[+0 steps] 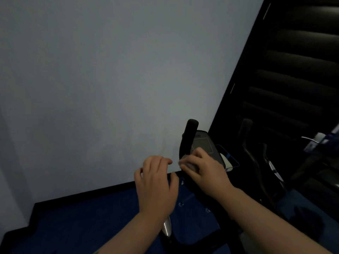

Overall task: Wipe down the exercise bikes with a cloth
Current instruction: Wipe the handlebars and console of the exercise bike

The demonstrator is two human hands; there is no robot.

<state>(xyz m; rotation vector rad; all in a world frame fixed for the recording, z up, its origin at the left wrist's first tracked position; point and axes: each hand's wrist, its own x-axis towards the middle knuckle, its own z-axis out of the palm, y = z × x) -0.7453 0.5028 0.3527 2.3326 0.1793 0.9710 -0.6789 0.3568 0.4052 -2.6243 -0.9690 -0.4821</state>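
Note:
A black exercise bike stands in front of me, its padded handlebar grip (190,136) pointing up and its console (203,143) just behind it. My right hand (203,171) is closed on a small grey cloth (189,165) pressed against the lower part of that grip. My left hand (156,182) hovers just left of the bike with fingers loosely curled, holding nothing. The bike's frame (194,235) runs down below my arms, mostly in shadow.
A pale wall (110,79) fills the left and centre, meeting blue carpet (91,217) at a black skirting. A second dark bike (260,171) stands to the right beside black slatted blinds (302,61). A metal door handle (310,139) shows at far right.

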